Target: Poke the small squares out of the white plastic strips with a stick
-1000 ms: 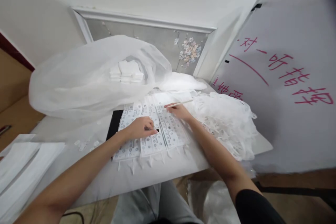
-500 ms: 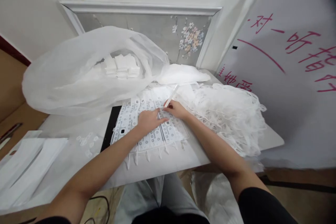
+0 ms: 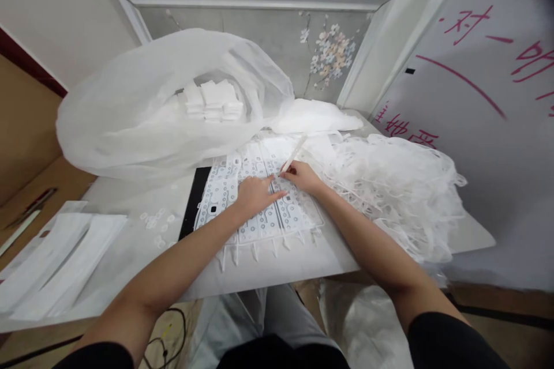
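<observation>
A thin white sheet (image 3: 255, 232) printed with grey rings and lines lies on the table, with narrow white tabs hanging along its near edge. My left hand (image 3: 254, 195) rests on its middle, palm down, thumb stretched toward the right. Just beside it, my right hand (image 3: 304, 176) is closed around a slim white pen-like tool (image 3: 296, 151), which slants up and away. The tool's lower end is at the sheet near my left fingertips; whether it touches cannot be made out. A black board edge (image 3: 195, 196) shows under the sheet's left side.
A big translucent bag (image 3: 130, 92) holding stacked white pieces (image 3: 214, 101) lies at the back. Tangled white strip scraps (image 3: 398, 196) heap up on the right. White strips (image 3: 93, 253) and small clear bits (image 3: 158, 220) lie on the left. A whiteboard (image 3: 489, 184) stands at right.
The camera view has turned slightly left, so everything appears shifted to the right. Both hands stay at nearly the same spot on the sheet, the right still gripping the pen-like tool.
</observation>
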